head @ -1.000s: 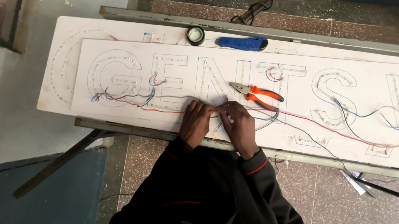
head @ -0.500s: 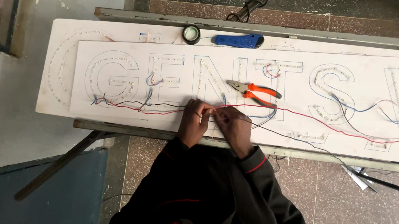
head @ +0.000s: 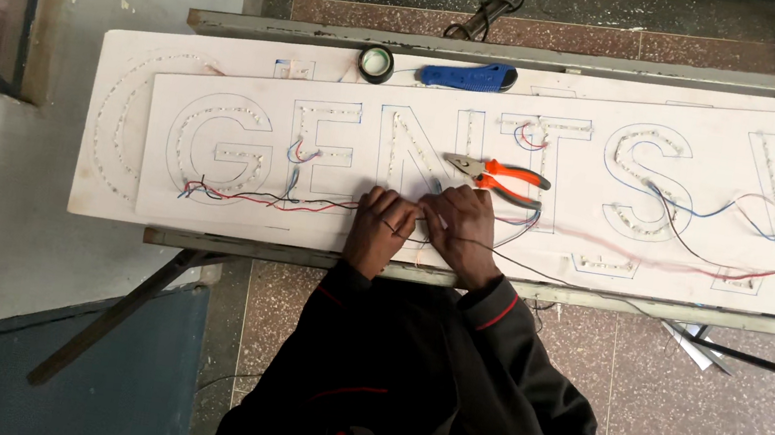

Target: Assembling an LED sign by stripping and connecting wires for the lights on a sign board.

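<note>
— What sort of place am I in?
— A sign-making workshop, I'd say. My white sign board (head: 206, 212) with outlined letters lies across a metal trestle (head: 301, 257), red and black wires (head: 249, 196) run over it, orange-handled pliers (head: 499, 176) and a tape roll (head: 376, 63) lie farther off, above a worn stone floor (head: 727, 386).

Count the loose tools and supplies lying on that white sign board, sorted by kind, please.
Pliers with orange handles: 1
Blue-handled tool, kind unclear: 1
Roll of black tape: 1
Total: 3

All three lie on the white sign board. The left hand and right hand hold none of them; they work thin wires at the board's near edge.
</note>
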